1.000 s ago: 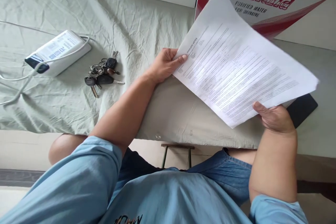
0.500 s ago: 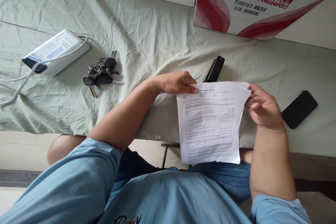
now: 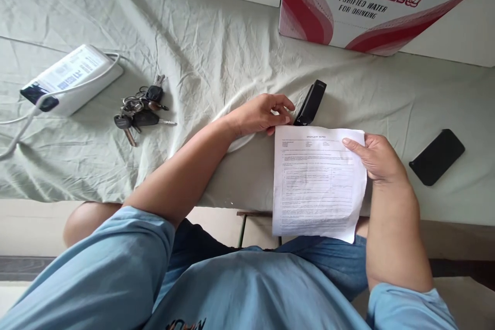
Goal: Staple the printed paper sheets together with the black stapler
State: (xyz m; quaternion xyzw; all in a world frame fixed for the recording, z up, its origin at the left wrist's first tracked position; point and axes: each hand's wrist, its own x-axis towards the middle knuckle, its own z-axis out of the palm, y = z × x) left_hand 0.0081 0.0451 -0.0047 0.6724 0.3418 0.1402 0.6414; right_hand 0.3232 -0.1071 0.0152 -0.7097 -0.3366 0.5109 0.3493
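A printed sheet of paper (image 3: 319, 185), or a thin stack of them, hangs over the near edge of the cloth-covered surface. My right hand (image 3: 381, 157) grips its upper right corner, thumb on top and fingers behind. At the upper left corner is my left hand (image 3: 266, 113), its fingers loosely apart and curved toward a black stapler (image 3: 311, 102). The fingertips are close to the stapler, but I cannot tell whether they touch it. The stapler lies just beyond the top edge of the paper.
A black phone (image 3: 436, 157) lies to the right. On the left are a bunch of keys (image 3: 141, 113) and a white device (image 3: 71, 80) with a cable. A Wahaha water carton (image 3: 371, 26) stands at the back on the wrinkled pale green cloth (image 3: 216, 51).
My left hand has let go of the paper's top edge and spread its fingers near the stapler. My right thumb has come onto the front of the sheet, which has shifted slightly right.
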